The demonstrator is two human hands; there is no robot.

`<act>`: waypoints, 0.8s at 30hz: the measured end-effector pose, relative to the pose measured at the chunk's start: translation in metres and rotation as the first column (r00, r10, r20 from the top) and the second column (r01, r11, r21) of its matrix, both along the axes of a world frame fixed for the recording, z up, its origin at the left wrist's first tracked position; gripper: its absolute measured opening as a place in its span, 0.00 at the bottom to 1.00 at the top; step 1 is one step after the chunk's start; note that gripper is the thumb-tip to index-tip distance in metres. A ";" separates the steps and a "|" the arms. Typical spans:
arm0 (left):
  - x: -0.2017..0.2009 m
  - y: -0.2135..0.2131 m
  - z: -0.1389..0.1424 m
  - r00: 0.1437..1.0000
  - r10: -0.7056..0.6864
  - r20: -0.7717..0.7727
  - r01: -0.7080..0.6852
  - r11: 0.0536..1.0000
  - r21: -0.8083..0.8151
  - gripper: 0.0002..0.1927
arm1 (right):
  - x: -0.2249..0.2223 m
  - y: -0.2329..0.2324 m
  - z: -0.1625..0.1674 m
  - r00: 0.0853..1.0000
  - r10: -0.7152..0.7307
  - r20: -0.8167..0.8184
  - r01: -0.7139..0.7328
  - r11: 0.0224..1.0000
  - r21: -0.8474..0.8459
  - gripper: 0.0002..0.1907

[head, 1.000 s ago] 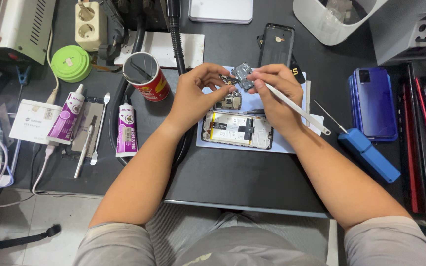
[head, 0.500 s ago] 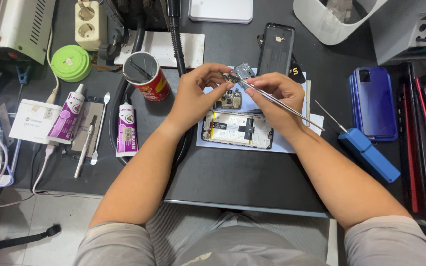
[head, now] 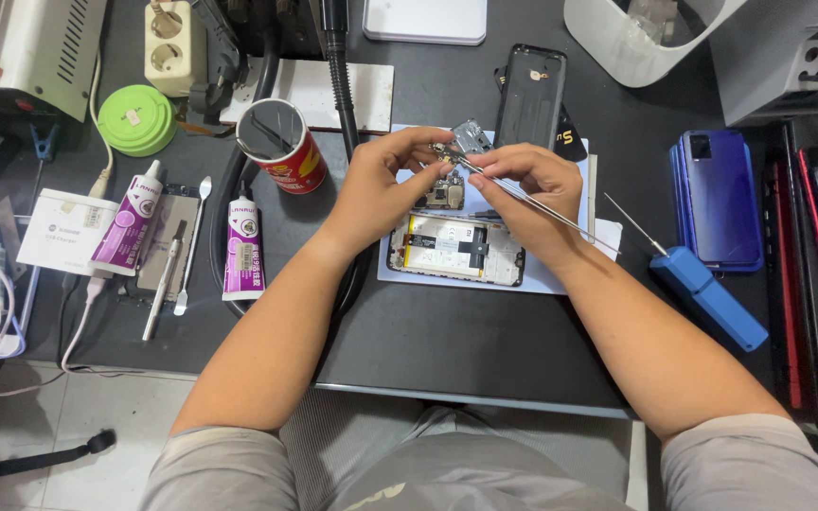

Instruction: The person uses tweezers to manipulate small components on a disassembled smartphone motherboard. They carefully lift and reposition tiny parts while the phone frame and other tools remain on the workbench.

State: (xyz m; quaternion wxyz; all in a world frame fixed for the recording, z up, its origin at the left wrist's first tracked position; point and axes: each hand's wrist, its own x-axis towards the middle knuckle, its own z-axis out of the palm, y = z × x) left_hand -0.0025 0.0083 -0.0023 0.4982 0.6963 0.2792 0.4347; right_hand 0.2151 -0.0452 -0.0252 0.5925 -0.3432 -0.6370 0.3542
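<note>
Fingertips (head: 439, 149) of the left hand (head: 382, 189) are pinching a small grey-silver metal circuit part (head: 469, 139) between thumb and forefinger, holding it lifted just above the opened smartphone with its back removed (head: 456, 249). Right hand (head: 527, 189) is closing thumb and forefinger around a pair of thin steel tweezers (head: 532, 201), pressed together near the tips, which are meeting the lifted part; whether the tips are actually gripping something there is too small to tell. Step in hand appears to be fine picking at the small part held over the phone. Next move is likely calling for a steady left pinch and a light, precise pull or placement with the tweezer tips, wrists staying low. Opened phone is lying flat on a pale blue sheet (head: 409, 274) on the dark work table (head: 428, 331), showing a white battery with a black band and bare board sections at each end; a small loose board piece (head: 444, 194) is sitting just above it, partly under the hands. Black plastic back cover (head: 528, 95) is resting beyond the sheet. Blue-handled screwdriver (head: 707, 295) is lying to the right, near a blue phone (head: 720, 197). Two purple-and-white glue tubes (head: 239, 251) and a red can (head: 281, 144) are sitting to the left, well apart.
</note>
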 end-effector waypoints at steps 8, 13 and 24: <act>-0.001 0.000 -0.002 1.000 0.008 -0.011 -0.008 1.000 -0.008 0.18 | 0.001 0.000 -0.002 1.000 0.005 0.000 -0.005 1.000 0.003 0.07; 0.000 0.000 -0.003 1.000 0.008 0.000 -0.008 1.000 -0.016 0.17 | 0.000 0.001 -0.001 1.000 0.003 0.007 -0.003 1.000 0.019 0.08; -0.001 0.000 -0.004 1.000 0.012 -0.004 -0.012 1.000 -0.003 0.17 | 0.001 0.001 -0.001 1.000 -0.011 0.026 0.011 1.000 0.018 0.07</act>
